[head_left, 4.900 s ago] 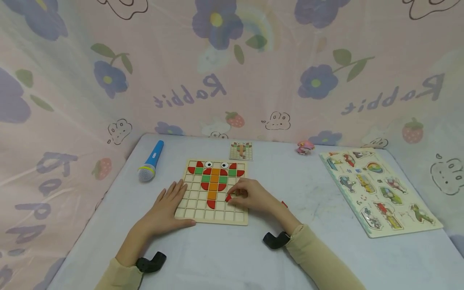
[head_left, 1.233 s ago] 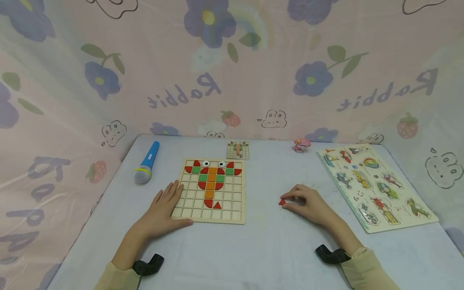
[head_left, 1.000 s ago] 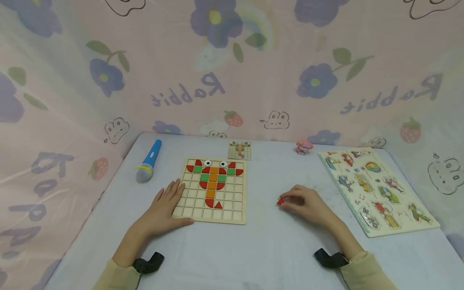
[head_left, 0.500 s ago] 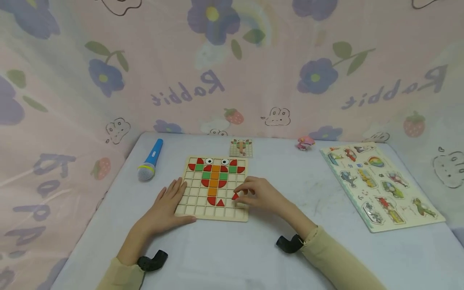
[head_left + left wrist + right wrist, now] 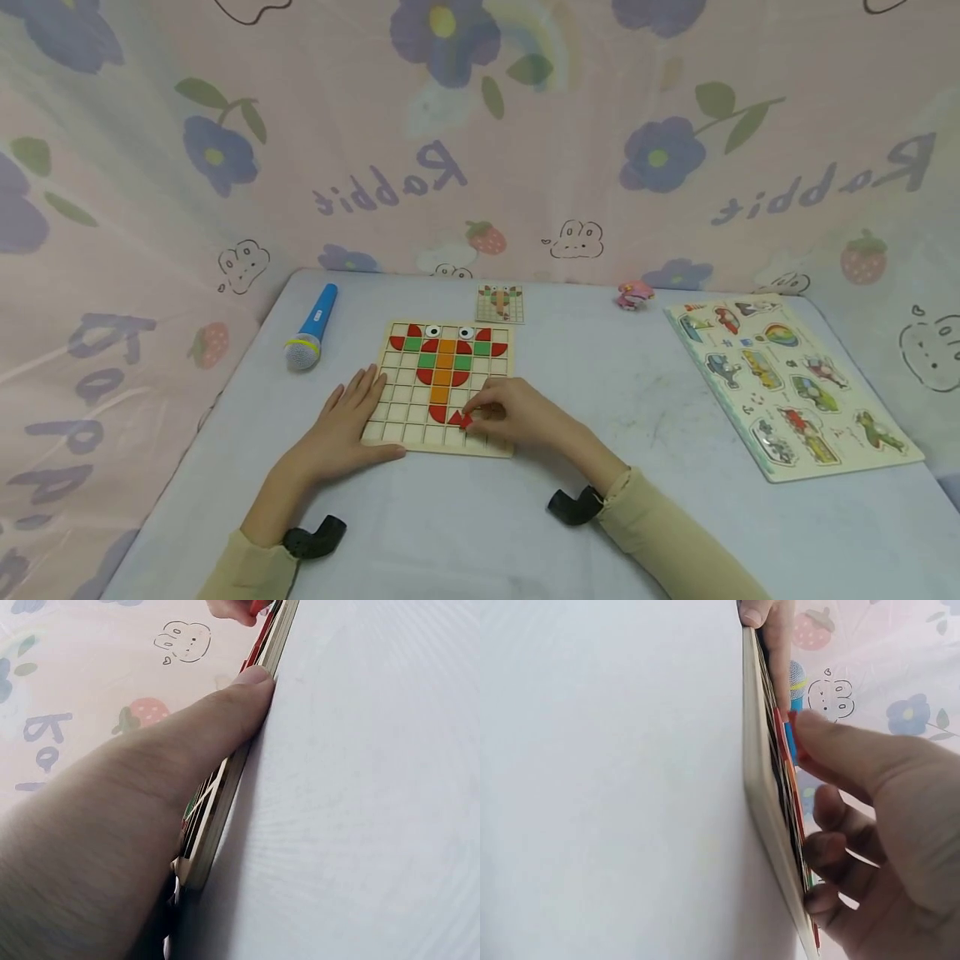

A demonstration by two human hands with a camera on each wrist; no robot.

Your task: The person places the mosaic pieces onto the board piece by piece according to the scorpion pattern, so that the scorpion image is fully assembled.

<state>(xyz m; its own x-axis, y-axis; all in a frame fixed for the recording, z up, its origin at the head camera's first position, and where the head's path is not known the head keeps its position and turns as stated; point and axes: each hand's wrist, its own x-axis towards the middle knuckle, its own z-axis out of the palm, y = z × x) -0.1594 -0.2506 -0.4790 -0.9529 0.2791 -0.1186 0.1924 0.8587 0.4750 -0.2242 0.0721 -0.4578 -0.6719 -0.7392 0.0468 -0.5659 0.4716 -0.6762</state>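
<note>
A wooden grid board lies flat on the white table, with red, green and orange pieces and two eye pieces laid in a figure. My left hand rests at its left side with fingers spread, the thumb along the near edge. Thumb and fingertips of my right hand pinch a red triangle piece, also visible in the right wrist view as a red piece. It is low over the board, right beside another red triangle near the bottom of the orange column.
Behind the board lies a small pattern card showing a similar figure. A blue toy microphone is at the back left, a pink figurine at the back. A picture puzzle board occupies the right side. Patterned cloth surrounds the table.
A red triangle was laid at the column's foot. My right hand went right, picked up a second red triangle from the table and brought it back over the board. The left hand stayed put.
</note>
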